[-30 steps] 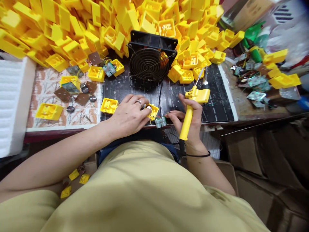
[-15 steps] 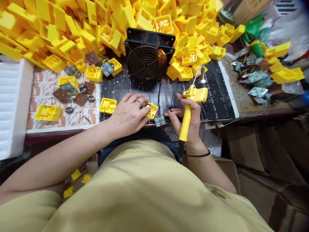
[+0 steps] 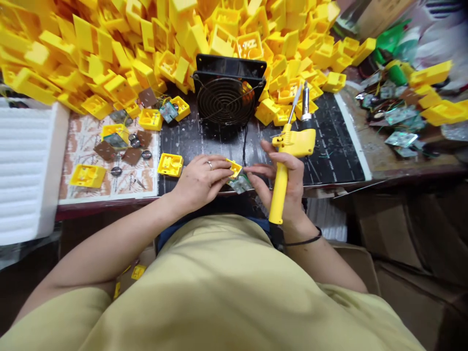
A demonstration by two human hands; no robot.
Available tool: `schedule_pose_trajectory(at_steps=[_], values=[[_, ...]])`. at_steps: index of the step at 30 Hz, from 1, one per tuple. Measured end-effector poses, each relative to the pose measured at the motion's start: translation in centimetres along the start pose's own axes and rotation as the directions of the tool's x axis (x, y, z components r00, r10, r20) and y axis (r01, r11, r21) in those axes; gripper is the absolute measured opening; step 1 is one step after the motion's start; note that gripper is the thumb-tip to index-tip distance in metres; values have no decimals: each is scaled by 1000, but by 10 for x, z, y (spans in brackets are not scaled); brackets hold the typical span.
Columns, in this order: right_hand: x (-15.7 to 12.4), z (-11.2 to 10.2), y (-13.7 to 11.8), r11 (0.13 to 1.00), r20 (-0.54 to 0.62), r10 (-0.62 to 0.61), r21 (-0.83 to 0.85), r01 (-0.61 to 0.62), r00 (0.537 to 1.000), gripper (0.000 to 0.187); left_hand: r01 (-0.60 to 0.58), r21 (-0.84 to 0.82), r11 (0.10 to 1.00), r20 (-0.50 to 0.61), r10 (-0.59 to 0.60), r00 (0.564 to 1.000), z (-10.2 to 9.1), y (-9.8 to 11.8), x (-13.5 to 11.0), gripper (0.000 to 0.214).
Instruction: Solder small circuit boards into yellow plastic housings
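My left hand (image 3: 205, 179) is closed over a small yellow plastic housing (image 3: 234, 168) at the front edge of the black mat, covering most of it. A green circuit board (image 3: 240, 184) hangs beside the housing at the table edge. My right hand (image 3: 288, 178) grips a yellow soldering gun (image 3: 281, 187), its metal tip pointing up and away from me. The thumb and forefinger of that hand reach toward the housing's right side; whether they pinch a wire is too small to tell. Another yellow housing (image 3: 170, 165) lies just left of my left hand.
A black fan (image 3: 227, 97) stands behind my hands, before a large heap of yellow housings (image 3: 120, 90). Loose boards, brown squares and round metal parts (image 3: 116, 171) lie at left, near a white foam block (image 3: 32, 180). More circuit boards (image 3: 401, 139) are piled at right.
My left hand has slid over the housing, hiding the round metal part in it. The housing and board have tilted. My right fingertips have come closer to the housing. The whole view has shifted slightly.
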State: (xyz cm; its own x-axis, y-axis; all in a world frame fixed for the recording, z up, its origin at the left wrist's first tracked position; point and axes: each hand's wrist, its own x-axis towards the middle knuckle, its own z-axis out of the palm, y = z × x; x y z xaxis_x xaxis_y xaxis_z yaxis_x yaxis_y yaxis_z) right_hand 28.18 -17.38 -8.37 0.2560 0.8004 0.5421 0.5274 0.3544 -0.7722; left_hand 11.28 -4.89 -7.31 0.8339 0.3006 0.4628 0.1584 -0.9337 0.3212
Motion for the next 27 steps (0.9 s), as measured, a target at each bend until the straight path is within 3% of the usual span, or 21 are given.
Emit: schedule_pose_trajectory(at_steps=[5,8,11,13,15,17,19,21,23,25,27], values=[[-2,5,5,993,165,-72,-81,86,984,61,9,9,1000,-45,-8,999,-2,0,-4,20],[-5,13,7,979,166,-106,-157,132,980,63,-26,57,998,-88,31,996,-1,3,-3,17],[-5,21,10,967,127,-126,-205,151,984,59,-28,-7,1000,-118,27,993,1,4,-3,15],[-5,26,11,963,104,-140,-215,160,985,56,19,-114,993,-141,-35,989,2,4,-3,15],[-4,29,11,961,93,-154,-215,171,984,53,130,-256,958,-165,-176,970,4,5,-4,18],[-4,30,12,959,91,-163,-219,180,982,51,279,-459,844,-152,-384,911,7,6,-3,21],[-3,29,12,957,94,-162,-226,179,982,52,382,-669,637,-65,-563,824,10,8,0,28],[-3,27,12,958,98,-152,-231,171,983,55,404,-818,409,28,-674,738,11,8,5,36],[-3,26,13,961,97,-142,-227,161,985,58,365,-898,245,69,-742,667,6,7,12,42],[-4,27,13,964,94,-135,-219,152,986,60,340,-925,168,86,-780,620,-5,5,15,45],[-5,27,11,965,81,-134,-217,148,988,61,392,-902,182,111,-779,617,-21,3,14,45]])
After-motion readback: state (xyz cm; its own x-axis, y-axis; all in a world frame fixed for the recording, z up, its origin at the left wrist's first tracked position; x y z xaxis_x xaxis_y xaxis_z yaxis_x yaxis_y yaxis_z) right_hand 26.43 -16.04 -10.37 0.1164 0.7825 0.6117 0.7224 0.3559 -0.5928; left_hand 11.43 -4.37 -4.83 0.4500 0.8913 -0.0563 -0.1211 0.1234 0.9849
